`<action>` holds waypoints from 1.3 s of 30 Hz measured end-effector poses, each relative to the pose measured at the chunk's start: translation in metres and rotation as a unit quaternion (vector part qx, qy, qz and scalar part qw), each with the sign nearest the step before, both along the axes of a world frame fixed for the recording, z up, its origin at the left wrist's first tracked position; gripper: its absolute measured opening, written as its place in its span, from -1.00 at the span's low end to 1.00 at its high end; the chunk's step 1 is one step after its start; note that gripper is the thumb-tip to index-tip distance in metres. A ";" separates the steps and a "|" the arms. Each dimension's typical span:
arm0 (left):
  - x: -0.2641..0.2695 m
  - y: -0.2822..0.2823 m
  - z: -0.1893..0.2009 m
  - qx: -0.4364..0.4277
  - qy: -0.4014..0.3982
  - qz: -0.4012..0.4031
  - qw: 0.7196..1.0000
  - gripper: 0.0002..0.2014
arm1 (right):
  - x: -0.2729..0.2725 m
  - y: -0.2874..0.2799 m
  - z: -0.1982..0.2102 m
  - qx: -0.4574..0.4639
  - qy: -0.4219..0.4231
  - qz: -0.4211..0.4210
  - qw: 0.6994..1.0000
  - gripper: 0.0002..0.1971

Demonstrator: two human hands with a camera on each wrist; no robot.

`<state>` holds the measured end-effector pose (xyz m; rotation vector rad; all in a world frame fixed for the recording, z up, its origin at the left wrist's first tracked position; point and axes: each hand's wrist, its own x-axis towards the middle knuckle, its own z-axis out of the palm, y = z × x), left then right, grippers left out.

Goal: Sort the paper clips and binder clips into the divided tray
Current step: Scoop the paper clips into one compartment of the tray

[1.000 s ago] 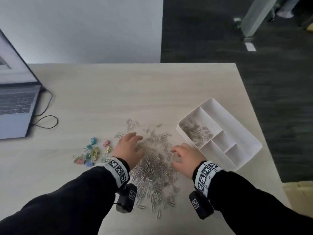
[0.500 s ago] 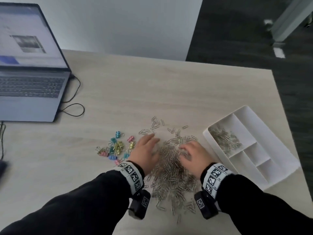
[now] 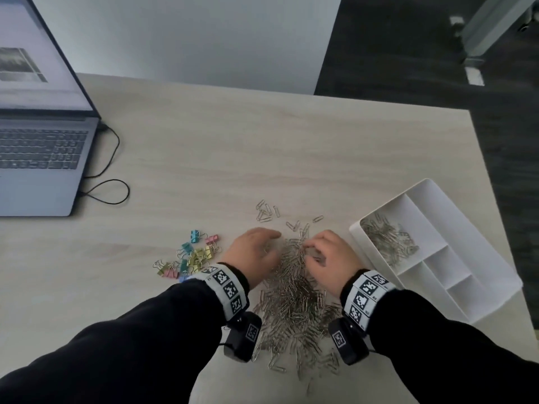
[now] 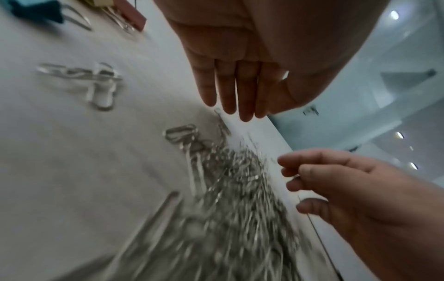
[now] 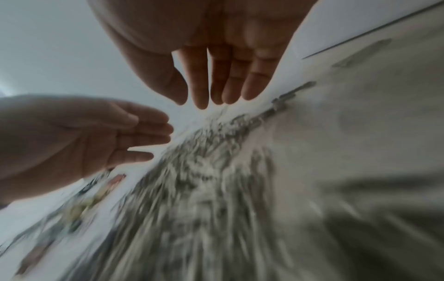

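Note:
A big heap of silver paper clips [image 3: 294, 301] lies on the table's near middle. My left hand [image 3: 255, 250] stands against the heap's left side, fingers straight and together [image 4: 234, 91]. Facing it across a narrow ridge of clips, my right hand [image 3: 329, 256] rests on the right side with relaxed, slightly bent fingers [image 5: 216, 83]. Neither hand holds a clip. Coloured binder clips [image 3: 192, 256] sit in a small cluster left of my left wrist. The white divided tray [image 3: 493, 275] lies to the right, with paper clips [image 3: 389, 239] in its long compartment.
An open laptop [image 3: 38, 158] with a looped black cable [image 3: 108, 188] sits at the far left. A few stray paper clips [image 3: 267, 212] lie beyond the heap. The tray's smaller compartments [image 3: 437, 259] hold nothing, and it lies near the table's right edge.
Both hands have moved inward toward each other, squeezing the paper clips into a narrower, taller ridge. The head view has swung left.

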<state>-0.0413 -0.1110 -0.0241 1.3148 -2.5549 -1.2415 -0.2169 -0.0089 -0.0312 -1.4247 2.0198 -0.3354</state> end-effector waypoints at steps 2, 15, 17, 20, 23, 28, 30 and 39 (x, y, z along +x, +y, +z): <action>-0.004 -0.014 -0.002 -0.012 0.016 0.055 0.998 -0.61 | -0.009 -0.009 0.005 -0.026 0.028 -0.034 0.999 -0.61; -0.030 -0.013 -0.021 -0.080 -0.159 -0.192 0.965 -0.11 | -0.008 -0.019 -0.013 0.097 0.090 0.169 0.977 -0.21; -0.022 -0.004 -0.024 -0.089 -0.153 -0.222 0.959 -0.09 | -0.007 -0.010 -0.015 0.099 0.088 0.194 0.972 -0.20; -0.014 0.009 -0.025 -0.090 -0.141 -0.250 0.954 -0.08 | -0.004 0.005 -0.013 0.101 0.080 0.217 0.968 -0.21; -0.006 0.022 -0.022 -0.089 -0.133 -0.261 0.952 -0.11 | 0.001 0.020 -0.009 0.107 0.078 0.235 0.963 -0.22; 0.009 0.039 -0.017 -0.069 -0.116 -0.259 0.956 -0.17 | 0.008 0.041 -0.002 0.096 0.053 0.236 0.966 -0.28; 0.013 0.044 -0.015 -0.069 -0.107 -0.221 0.967 -0.18 | 0.005 0.051 0.000 0.065 0.059 0.182 0.979 -0.32; 0.002 0.014 -0.018 -0.049 -0.158 -0.066 0.984 -0.12 | 0.001 0.084 -0.007 0.124 0.095 0.048 0.987 -0.24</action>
